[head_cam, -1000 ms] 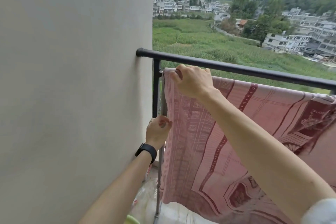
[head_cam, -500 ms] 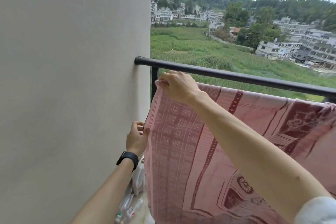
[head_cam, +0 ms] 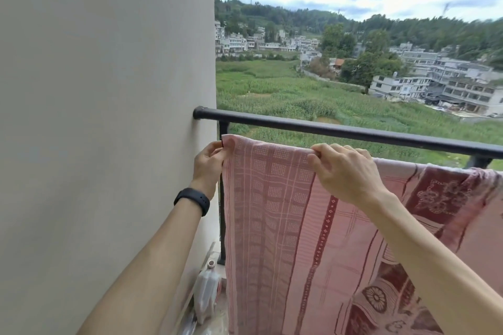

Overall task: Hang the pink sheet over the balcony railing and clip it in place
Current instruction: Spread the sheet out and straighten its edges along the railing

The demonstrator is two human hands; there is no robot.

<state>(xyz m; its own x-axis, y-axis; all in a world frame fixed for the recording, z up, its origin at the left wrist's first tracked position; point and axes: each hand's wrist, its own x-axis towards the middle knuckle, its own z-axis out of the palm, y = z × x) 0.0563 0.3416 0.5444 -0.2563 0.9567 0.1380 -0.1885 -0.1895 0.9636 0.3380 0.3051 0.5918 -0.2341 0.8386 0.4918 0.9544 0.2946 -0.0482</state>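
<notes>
The left hand and right hand are pinching the top edge of the pink sheet, which is hanging mid-frame just below the black railing, so draping is looking partly done and clipping is waiting.

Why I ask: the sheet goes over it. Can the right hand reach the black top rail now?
Probably yes: the right hand grips the pink sheet just below the top rail, with nothing between them, though it is busy holding cloth.
</notes>
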